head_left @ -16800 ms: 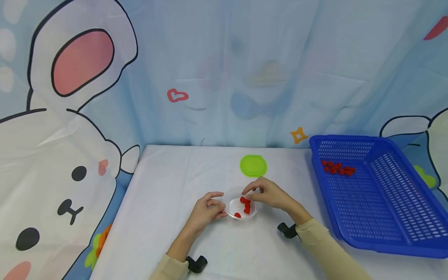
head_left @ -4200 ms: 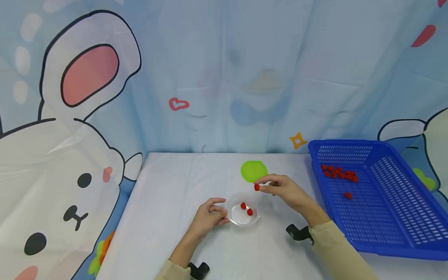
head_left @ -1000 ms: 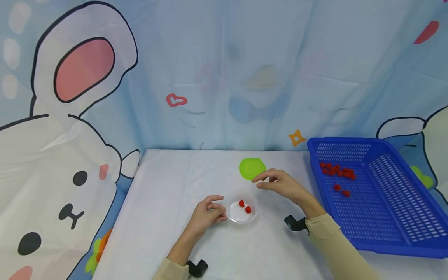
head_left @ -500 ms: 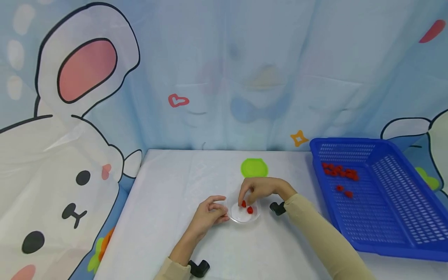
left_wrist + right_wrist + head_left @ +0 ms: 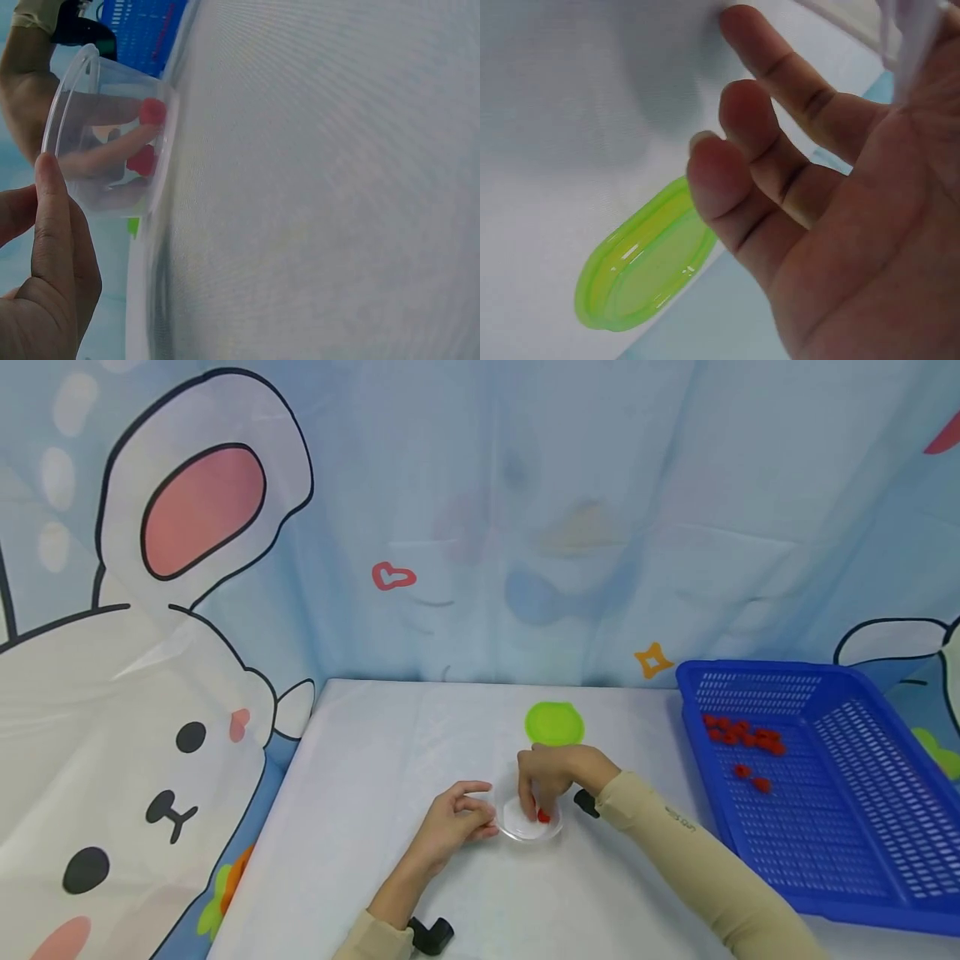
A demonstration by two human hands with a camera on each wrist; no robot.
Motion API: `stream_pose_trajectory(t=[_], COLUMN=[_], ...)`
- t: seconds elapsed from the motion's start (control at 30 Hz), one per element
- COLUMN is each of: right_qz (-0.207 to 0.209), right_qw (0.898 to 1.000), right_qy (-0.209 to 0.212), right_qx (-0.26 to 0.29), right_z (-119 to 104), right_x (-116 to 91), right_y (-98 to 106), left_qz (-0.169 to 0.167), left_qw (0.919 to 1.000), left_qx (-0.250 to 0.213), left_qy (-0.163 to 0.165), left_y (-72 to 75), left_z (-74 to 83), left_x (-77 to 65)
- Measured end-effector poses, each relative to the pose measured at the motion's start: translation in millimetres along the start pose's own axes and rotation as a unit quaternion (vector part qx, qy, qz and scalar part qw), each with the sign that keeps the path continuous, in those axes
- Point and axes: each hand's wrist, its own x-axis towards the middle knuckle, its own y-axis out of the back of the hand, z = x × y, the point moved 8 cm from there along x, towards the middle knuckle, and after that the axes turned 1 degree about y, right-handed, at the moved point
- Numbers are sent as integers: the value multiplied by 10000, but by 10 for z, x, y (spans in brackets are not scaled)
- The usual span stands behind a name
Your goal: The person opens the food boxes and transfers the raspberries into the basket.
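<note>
A clear plastic cup [image 5: 528, 835] stands on the white cloth, seen side-on in the left wrist view. My left hand [image 5: 453, 821] pinches its rim from the left with thumb and fingers. Two small red berry-shaped pieces lie low in the cup. My right hand [image 5: 551, 775] reaches down into it, and its thumb and index finger sit on either side of one red piece [image 5: 152, 112]. Close beside those fingertips lies the second red piece [image 5: 141, 162]. In the right wrist view, the other fingers [image 5: 720, 176] are loosely bent and hold nothing.
Just beyond the right hand, a green lid [image 5: 554, 723] lies on the cloth. A blue slotted basket [image 5: 832, 852] stands at the right with several red pieces [image 5: 742, 737] in it. Behind the table hangs a printed curtain [image 5: 480, 527].
Earlier the cup held more red pieces and the basket fewer. Empty above the cup a second ago, the right hand has lowered into it and closed on a red piece. The left hand stays put.
</note>
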Motion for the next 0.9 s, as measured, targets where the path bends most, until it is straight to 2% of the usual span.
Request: stream_pose_trajectory(t=[0.07,0.2,0.4,0.53,0.67,0.9], right_qz=[17,119,502,873,1318,1811], right_qw=[10000,9995,9888,9714,9460,9049], right_qy=[-5,279,1074,1458,1792,1504], right_qx=[-82,70,902,1660,2358,3545], right_z=[1,30,84,120,150,312], right_x=[-16,-23,-64,-133,-200,-271], right_y=[-1,-24,-92,-133,-138,-194], left_qz=[-7,-2,20,22,13,17], left_qw=[10000,10000,9999,9999,9999,9999], left_qx=[9,42,118,124,101,129], left_qy=[-23,-30,-1,17,17,9], left_y=[-6,-8,-11,-21,-25,-20], left_z=[8,12,18,16,18,20], left_x=[5,7,-9,-25,-27,-17])
